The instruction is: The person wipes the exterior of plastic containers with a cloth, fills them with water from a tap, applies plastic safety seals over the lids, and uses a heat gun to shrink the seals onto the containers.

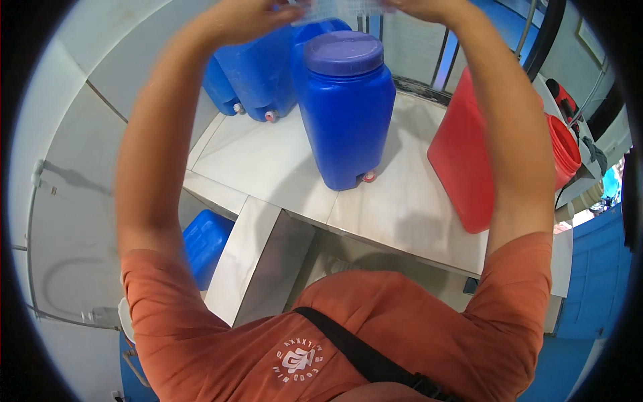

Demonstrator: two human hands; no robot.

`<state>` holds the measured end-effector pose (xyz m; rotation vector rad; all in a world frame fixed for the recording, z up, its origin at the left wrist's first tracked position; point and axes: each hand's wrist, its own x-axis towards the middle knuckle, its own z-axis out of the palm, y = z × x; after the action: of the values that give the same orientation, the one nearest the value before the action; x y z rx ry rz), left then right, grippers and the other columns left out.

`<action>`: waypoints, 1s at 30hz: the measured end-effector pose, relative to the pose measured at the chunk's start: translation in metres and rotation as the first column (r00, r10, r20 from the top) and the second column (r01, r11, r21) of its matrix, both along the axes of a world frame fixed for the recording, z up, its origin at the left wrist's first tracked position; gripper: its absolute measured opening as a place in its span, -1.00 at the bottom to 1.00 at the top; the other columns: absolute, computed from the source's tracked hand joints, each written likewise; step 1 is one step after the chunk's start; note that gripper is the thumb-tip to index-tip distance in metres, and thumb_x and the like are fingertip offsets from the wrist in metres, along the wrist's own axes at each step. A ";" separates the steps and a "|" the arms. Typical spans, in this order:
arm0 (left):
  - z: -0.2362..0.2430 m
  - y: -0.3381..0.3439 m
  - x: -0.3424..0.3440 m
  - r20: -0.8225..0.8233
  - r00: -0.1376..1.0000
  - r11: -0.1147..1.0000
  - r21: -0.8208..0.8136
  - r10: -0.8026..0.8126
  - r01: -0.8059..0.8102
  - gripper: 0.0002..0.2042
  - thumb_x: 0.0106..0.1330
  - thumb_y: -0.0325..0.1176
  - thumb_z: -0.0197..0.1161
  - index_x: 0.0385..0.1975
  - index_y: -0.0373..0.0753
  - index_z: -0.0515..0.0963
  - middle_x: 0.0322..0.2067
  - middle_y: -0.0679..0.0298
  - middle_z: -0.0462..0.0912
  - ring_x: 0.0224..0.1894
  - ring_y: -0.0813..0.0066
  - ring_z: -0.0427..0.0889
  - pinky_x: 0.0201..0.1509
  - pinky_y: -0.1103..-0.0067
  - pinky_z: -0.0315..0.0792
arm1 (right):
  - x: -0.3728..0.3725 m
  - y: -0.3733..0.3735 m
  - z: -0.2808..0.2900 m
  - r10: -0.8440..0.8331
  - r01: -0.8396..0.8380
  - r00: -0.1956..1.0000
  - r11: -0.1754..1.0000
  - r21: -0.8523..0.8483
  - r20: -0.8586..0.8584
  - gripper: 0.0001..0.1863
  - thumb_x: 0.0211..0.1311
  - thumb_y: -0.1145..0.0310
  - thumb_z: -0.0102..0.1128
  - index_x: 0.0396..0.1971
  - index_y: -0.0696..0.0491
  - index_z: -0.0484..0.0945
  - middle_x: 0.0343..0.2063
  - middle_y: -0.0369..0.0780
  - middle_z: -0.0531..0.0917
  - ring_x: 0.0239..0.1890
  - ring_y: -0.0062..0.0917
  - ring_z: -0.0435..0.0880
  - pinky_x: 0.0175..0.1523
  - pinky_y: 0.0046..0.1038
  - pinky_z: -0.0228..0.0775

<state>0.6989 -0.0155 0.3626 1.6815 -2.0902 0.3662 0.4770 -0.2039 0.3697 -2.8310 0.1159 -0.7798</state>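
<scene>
Fingers (289,13) at either side of a raised clear plastic piece (343,9)

Left hand (249,19), its fingers curled on the piece's left side, appears to grip it; right hand (429,8), opposite, is cut by the upper border, so its closure cannot be told. The piece lies at the top of the view, between the hands, seen just above the lid (344,48) of an upright blue container (348,117). Sound handling would likely call for an even two-sided hold, the piece level and clear of the lid. Its visible strip runs left to right, nearly level; its upper part being out of view, true long axis and facing cannot be told.
</scene>
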 end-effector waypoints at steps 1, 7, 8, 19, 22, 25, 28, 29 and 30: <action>-0.011 -0.009 0.003 -0.003 1.000 1.000 0.001 -0.003 0.003 -0.77 0.41 -0.30 0.28 -0.06 -0.24 0.50 -0.13 0.30 0.59 -0.02 0.49 0.56 0.12 0.59 0.41 | 0.011 -0.017 -0.015 -0.024 0.029 0.998 0.996 0.086 -0.060 -0.77 0.42 0.24 0.20 -0.25 0.12 0.58 -0.39 -0.20 0.69 -0.34 -0.43 0.59 -0.19 -0.40 0.45; -0.021 0.006 -0.023 -0.290 0.953 0.894 0.400 -0.088 0.204 -0.70 0.39 -0.12 0.21 -0.18 -0.26 0.61 -0.18 0.17 0.65 -0.08 0.36 0.61 0.06 0.41 0.49 | -0.001 -0.023 -0.056 0.191 -0.112 0.970 0.901 0.418 -0.153 -0.67 0.30 0.08 0.31 -0.31 0.08 0.59 -0.40 -0.33 0.61 -0.23 -0.67 0.53 -0.02 -0.50 0.37; -0.023 0.010 -0.025 -0.294 0.952 0.893 0.404 -0.081 0.200 -0.70 0.39 -0.12 0.21 -0.18 -0.26 0.61 -0.18 0.17 0.65 -0.08 0.36 0.61 0.06 0.41 0.49 | -0.004 -0.012 -0.054 0.198 -0.116 0.968 0.899 0.423 -0.155 -0.67 0.30 0.08 0.31 -0.31 0.08 0.59 -0.40 -0.33 0.61 -0.23 -0.67 0.53 -0.02 -0.50 0.37; -0.014 -0.020 -0.086 0.149 0.972 0.976 0.146 -0.184 0.162 -0.21 0.22 -0.07 0.43 0.42 -0.14 0.22 0.33 0.08 0.33 0.38 0.15 0.33 0.39 0.38 0.31 | -0.037 -0.001 -0.118 0.013 -0.045 0.990 0.971 0.235 0.137 -0.23 0.12 -0.07 0.44 0.20 0.12 0.45 0.35 0.05 0.35 0.41 -0.15 0.34 0.44 -0.25 0.19; -0.018 -0.041 -0.070 -0.111 0.994 0.938 0.346 0.020 0.020 -0.10 0.29 0.12 0.27 0.54 -0.12 0.02 0.48 -0.01 0.12 0.53 0.08 0.09 0.53 0.31 0.08 | -0.055 0.038 -0.123 -0.138 0.095 0.944 0.984 0.153 0.300 -0.11 0.09 -0.08 0.46 0.29 0.16 0.35 0.34 0.11 0.35 0.37 -0.04 0.38 0.41 -0.25 0.24; -0.034 -0.065 -0.064 0.049 0.992 0.881 0.457 0.117 -0.126 -0.06 0.23 0.30 0.16 0.54 -0.07 0.06 0.49 -0.05 0.11 0.54 0.02 0.05 0.54 0.27 0.06 | -0.151 0.070 -0.105 -0.123 0.097 0.945 0.990 0.101 0.303 -0.31 0.10 -0.03 0.46 0.14 0.09 0.54 0.19 0.00 0.53 0.27 -0.07 0.47 0.33 -0.26 0.34; -0.028 -0.061 -0.070 0.087 0.992 0.862 0.492 0.089 -0.120 -0.08 0.23 0.28 0.16 0.53 -0.07 0.09 0.48 -0.08 0.11 0.55 0.01 0.02 0.56 0.22 -0.02 | -0.255 0.088 -0.068 -0.424 0.382 0.792 0.906 0.185 0.440 -0.45 0.11 0.05 0.46 -0.04 0.15 0.60 -0.01 -0.19 0.67 0.07 -0.43 0.63 0.14 -0.42 0.42; -0.017 -0.061 -0.069 -0.004 0.994 0.900 0.424 0.108 -0.096 -0.08 0.21 0.29 0.17 0.52 -0.07 0.10 0.48 -0.08 0.10 0.55 -0.01 0.01 0.56 0.19 -0.03 | -0.282 0.078 -0.059 -0.482 0.428 0.707 0.874 0.229 0.518 -0.56 0.18 0.13 0.40 -0.10 0.16 0.60 -0.11 -0.20 0.67 -0.03 -0.48 0.62 0.05 -0.46 0.42; -0.009 -0.069 -0.075 -0.100 0.990 0.934 0.353 0.095 -0.054 -0.08 0.20 0.29 0.18 0.52 -0.07 0.11 0.48 -0.07 0.09 0.55 -0.03 0.00 0.56 0.16 -0.05 | -0.313 0.063 -0.048 -0.533 0.506 0.577 0.828 0.242 0.619 -0.67 0.24 0.21 0.33 -0.16 0.16 0.59 -0.21 -0.22 0.66 -0.14 -0.54 0.60 -0.04 -0.50 0.42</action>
<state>0.6237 -0.0849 0.3539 1.9330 -2.1010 -0.0897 0.1643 -0.1411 0.3218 -2.2720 0.8684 -1.8427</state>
